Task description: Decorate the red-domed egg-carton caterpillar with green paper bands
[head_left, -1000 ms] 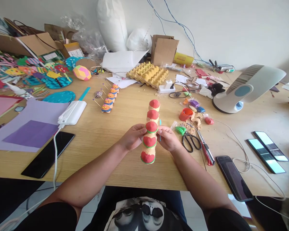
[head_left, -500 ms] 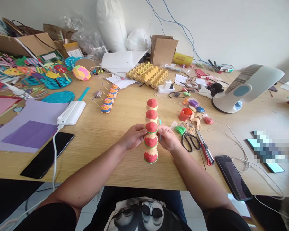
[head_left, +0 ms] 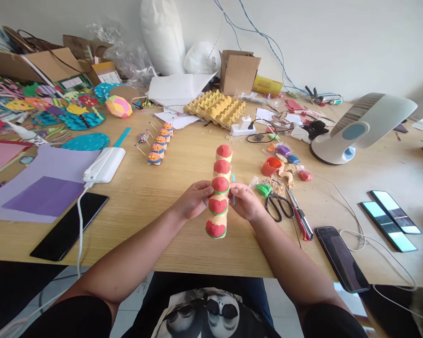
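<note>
Upright between my two hands is a strip of egg-carton cups (head_left: pixel 220 185), several bumps capped in red clay, with green edging along the lower ones. My left hand (head_left: pixel 196 199) pinches its left side near the middle cup. On the opposite side my right hand (head_left: pixel 247 202) grips the strip, fingers closed. A thin light-blue tool (head_left: pixel 233 178) sticks up by the right fingertips, its lower part partly hidden. Black-handled scissors (head_left: pixel 279 207) and a red utility knife (head_left: pixel 300 216) lie just right of my right hand.
An orange-and-blue egg-carton caterpillar (head_left: pixel 158 146) stands back left. Yellow egg trays (head_left: pixel 215 109) and a power strip (head_left: pixel 243 127) lie farther back. A red cup (head_left: pixel 271 166), clay packets and a white fan (head_left: pixel 359 126) are to the right. Phones (head_left: pixel 341 259) and cables lie near the edge.
The strip's lower end has swung slightly left and its top slightly right, so it tilts a little. Both hands keep their hold with barely any shift.
</note>
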Demonstrator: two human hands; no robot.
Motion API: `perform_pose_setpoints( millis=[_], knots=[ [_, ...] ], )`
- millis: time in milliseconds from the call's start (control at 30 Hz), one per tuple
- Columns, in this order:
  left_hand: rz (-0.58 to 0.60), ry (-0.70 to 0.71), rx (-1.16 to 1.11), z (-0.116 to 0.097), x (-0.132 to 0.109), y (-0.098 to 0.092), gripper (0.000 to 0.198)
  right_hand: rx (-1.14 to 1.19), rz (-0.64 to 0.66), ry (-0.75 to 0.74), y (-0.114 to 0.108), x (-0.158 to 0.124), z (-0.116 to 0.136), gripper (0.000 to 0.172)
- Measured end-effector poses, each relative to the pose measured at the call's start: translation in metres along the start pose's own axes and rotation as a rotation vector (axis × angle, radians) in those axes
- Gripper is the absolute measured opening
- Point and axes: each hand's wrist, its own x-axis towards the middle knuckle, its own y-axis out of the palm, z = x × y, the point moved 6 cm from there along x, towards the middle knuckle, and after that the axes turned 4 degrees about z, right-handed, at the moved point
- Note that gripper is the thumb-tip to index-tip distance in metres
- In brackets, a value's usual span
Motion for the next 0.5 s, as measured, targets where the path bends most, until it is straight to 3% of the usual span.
perform_pose_setpoints(
  millis=[500],
  knots=[
    [0.042,-0.069,-0.023,0.0059,-0.0025,0.0031,0.028,-0.077,-0.030,-0.055,0.0023,-0.0007,-0.0002,0.040]
  ],
)
